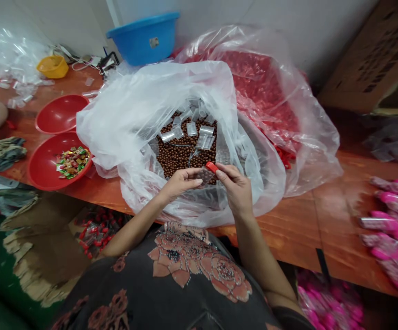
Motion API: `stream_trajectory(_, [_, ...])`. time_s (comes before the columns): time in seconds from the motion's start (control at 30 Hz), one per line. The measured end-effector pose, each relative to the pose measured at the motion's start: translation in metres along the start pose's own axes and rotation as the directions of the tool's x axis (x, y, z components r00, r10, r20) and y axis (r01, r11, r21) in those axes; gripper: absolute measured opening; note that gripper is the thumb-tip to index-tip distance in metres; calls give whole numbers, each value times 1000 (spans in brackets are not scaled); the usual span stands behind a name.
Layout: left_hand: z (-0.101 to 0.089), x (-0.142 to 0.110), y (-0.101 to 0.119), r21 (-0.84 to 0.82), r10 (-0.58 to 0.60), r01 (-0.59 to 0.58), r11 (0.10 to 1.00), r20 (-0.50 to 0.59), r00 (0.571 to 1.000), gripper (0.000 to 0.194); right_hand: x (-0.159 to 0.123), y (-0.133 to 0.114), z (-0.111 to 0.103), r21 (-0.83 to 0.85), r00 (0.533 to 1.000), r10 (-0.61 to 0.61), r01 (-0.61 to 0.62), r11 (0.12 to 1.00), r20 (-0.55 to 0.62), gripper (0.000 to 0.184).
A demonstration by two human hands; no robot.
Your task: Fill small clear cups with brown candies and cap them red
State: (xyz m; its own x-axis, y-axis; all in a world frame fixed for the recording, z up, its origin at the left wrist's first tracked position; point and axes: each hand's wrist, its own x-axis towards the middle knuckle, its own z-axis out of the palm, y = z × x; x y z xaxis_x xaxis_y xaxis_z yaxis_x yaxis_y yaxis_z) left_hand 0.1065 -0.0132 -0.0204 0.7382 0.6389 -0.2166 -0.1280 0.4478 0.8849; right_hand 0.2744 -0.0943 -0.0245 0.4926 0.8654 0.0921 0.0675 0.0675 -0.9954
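Observation:
Between thumb and fingers my left hand (183, 182) grips a small clear plastic container (205, 175), with what looks like brown balls inside. My right hand (235, 185) pinches a red cap (211, 167) at the container's upper right end. Whether the cap is fully seated I cannot tell. Both hands are over the near side of an open plastic bag (140, 101). Inside the bag are many small brown balls (174, 158), with several clear empty containers (192, 129) lying on top of them.
A larger clear bag of red pieces (267, 87) lies behind on the right. Red bowls stand left, one holding wrapped sweets (72, 162). A blue basin (144, 39) is at the back. Pink-capped containers (396, 229) lie right; a cardboard box of red-capped containers (99, 229) sits below left.

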Motion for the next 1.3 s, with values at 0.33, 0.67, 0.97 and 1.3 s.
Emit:
stream_trajectory(0.33, [0,-9,4,217,63,-57,975,-20,998,47,-7,-2,-5,-286,880,-419,470,835,224,37])
stream_trajectory(0.67, [5,-16,10,228,51,-44,973,-25,998,48,-7,3,-11,-334,872,-412,483,809,263,36])
stream_trajectory(0.97, [9,-26,10,453,193,-139,880,-77,978,43,-8,-1,-15,-273,825,-488,558,783,286,41])
stream_trajectory(1.3, [17,-32,11,496,193,-134,858,-69,979,42,-19,2,-15,-305,846,-479,532,790,234,34])
